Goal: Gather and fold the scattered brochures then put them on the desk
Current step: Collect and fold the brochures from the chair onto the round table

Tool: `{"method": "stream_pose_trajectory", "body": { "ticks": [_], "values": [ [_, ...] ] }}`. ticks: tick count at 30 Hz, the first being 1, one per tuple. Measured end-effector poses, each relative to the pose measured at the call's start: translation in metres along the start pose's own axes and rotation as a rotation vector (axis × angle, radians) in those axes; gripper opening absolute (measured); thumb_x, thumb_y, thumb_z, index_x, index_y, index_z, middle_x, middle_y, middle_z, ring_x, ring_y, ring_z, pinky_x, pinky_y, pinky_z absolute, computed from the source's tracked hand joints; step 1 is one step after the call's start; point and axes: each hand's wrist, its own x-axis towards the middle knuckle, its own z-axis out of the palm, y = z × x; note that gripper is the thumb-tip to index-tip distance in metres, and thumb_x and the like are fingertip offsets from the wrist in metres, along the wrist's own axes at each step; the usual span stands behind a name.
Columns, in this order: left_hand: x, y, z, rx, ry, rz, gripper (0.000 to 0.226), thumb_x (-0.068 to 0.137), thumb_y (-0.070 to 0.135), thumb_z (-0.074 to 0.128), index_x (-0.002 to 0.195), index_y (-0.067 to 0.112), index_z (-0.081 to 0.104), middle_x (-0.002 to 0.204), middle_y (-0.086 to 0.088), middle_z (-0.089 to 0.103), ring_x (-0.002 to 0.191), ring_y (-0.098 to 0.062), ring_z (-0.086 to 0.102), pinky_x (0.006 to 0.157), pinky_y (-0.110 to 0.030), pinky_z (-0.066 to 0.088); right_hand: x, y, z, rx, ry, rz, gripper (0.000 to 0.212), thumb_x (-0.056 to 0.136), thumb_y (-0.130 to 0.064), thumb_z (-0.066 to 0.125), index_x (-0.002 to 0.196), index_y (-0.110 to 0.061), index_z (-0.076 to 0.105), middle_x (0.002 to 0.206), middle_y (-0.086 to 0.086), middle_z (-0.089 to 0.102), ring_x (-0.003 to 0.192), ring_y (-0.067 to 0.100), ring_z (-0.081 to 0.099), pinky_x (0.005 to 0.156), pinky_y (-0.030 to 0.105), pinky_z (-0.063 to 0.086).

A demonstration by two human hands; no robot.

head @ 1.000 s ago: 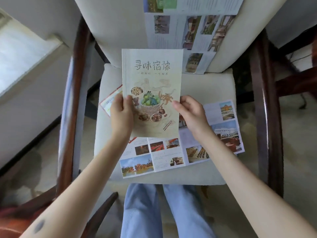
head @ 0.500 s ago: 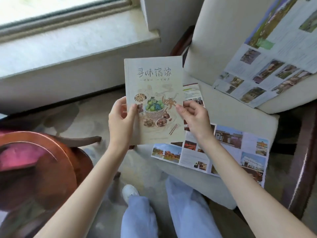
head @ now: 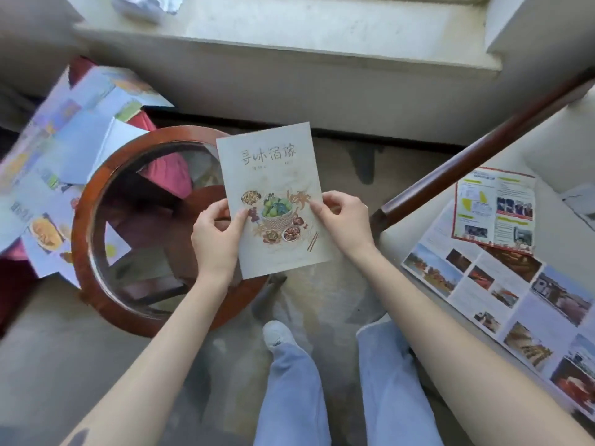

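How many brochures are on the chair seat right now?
2. A red-bordered brochure lies toward the back of the seat, its lower edge over a large unfolded photo brochure nearer the front. A pale sliver at the frame's right edge may be a third.

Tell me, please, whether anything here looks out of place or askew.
Yes. Unfolded brochures sprawl in a jumble left of the round table. On the chair seat a large brochure lies open, with a red-bordered leaflet lying crooked over its edge.

Daylight is falling on a pale window ledge (head: 322, 27) above a round wood-rimmed glass table (head: 84, 252) and a cream-cushioned chair (head: 476, 156).
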Motion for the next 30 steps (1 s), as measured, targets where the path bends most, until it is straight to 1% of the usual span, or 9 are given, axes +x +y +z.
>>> {"method": "stream_pose_trajectory", "body": {
  "ticks": [3,6,9,12,15,19,23,26,30],
  "values": [
    [0.007,-0.047,-0.034,0.075,0.037,-0.095,0.032,0.084,0.029,0.068,0.111,0.013,0.068,0.106,-0.008,0.069,0.092,-0.024,0.063,0.085,-0.044,0.052,-0.001,-0.004,0.06,-0.157,-0.078,-0.031,0.021,0.089,-0.024,0.06,0.097,-0.008,0.071,0.097,0.009,0.071,0.093,0.025,0.064,0.083,0.04,0.05],
    [0.015,-0.094,-0.061,0.125,0.053,-0.184,0.031,0.083,0.029,0.069,0.106,0.009,0.07,0.104,-0.01,0.071,0.093,-0.023,0.064,0.08,-0.035,0.052,-0.006,-0.007,0.114,-0.353,-0.14,-0.061,0.025,0.092,-0.029,0.055,0.106,-0.014,0.069,0.108,0.006,0.069,0.101,0.027,0.061,0.083,0.034,0.05],
    [0.021,-0.131,-0.08,0.134,0.066,-0.256,0.029,0.082,0.026,0.071,0.102,0.005,0.071,0.103,-0.011,0.071,0.087,-0.019,0.062,0.07,-0.027,0.047,-0.011,-0.007,0.154,-0.49,-0.187,-0.079,0.025,0.093,-0.029,0.052,0.106,-0.017,0.069,0.109,0.006,0.069,0.102,0.029,0.061,0.08,0.034,0.048],
    [0.027,-0.157,-0.086,0.146,0.079,-0.304,0.028,0.081,0.022,0.072,0.101,0.003,0.071,0.101,-0.013,0.071,0.087,-0.021,0.062,0.072,-0.028,0.047,-0.013,0.0,0.179,-0.564,-0.23,-0.089,0.024,0.093,-0.024,0.05,0.103,-0.013,0.069,0.108,0.009,0.068,0.101,0.032,0.06,0.084,0.039,0.051],
    [0.031,-0.174,-0.082,0.174,0.078,-0.35,0.025,0.081,0.021,0.071,0.101,0.006,0.07,0.103,-0.011,0.071,0.091,-0.023,0.063,0.073,-0.028,0.046,-0.014,0.012,0.195,-0.589,-0.22,-0.092,0.023,0.093,-0.018,0.047,0.098,-0.008,0.068,0.103,0.011,0.069,0.097,0.033,0.061,0.079,0.038,0.051],
    [0.03,-0.193,-0.073,0.19,0.051,-0.41,0.022,0.081,0.019,0.071,0.099,0.006,0.07,0.104,-0.01,0.071,0.085,-0.018,0.06,0.07,-0.026,0.044,-0.017,0.03,0.202,-0.603,-0.25,-0.061,0.021,0.092,-0.015,0.048,0.096,-0.004,0.066,0.1,0.013,0.068,0.094,0.034,0.06,0.08,0.041,0.051],
    [0.028,-0.2,-0.062,0.204,0.047,-0.411,0.023,0.082,0.018,0.07,0.101,0.006,0.069,0.105,-0.01,0.071,0.092,-0.023,0.065,0.075,-0.029,0.049,-0.015,0.039,0.2,-0.608,-0.264,-0.073,0.021,0.091,-0.013,0.048,0.09,-0.001,0.065,0.095,0.015,0.067,0.088,0.034,0.06,0.078,0.041,0.051],
    [0.029,-0.2,-0.059,0.227,0.07,-0.389,0.023,0.082,0.018,0.069,0.102,0.006,0.069,0.106,-0.012,0.07,0.094,-0.025,0.064,0.076,-0.03,0.048,-0.01,0.038,0.199,-0.606,-0.283,-0.096,0.021,0.09,-0.014,0.049,0.089,0.0,0.064,0.094,0.015,0.067,0.087,0.034,0.06,0.077,0.041,0.051],
    [0.034,-0.198,-0.054,0.339,0.047,-0.394,0.023,0.086,0.017,0.064,0.106,0.004,0.066,0.116,-0.015,0.062,0.1,-0.028,0.06,0.075,-0.027,0.041,-0.004,0.036,0.197,-0.646,-0.312,-0.101,0.021,0.09,-0.014,0.047,0.085,0.0,0.062,0.093,0.015,0.059,0.084,0.035,0.057,0.068,0.033,0.043]
  ]
}}
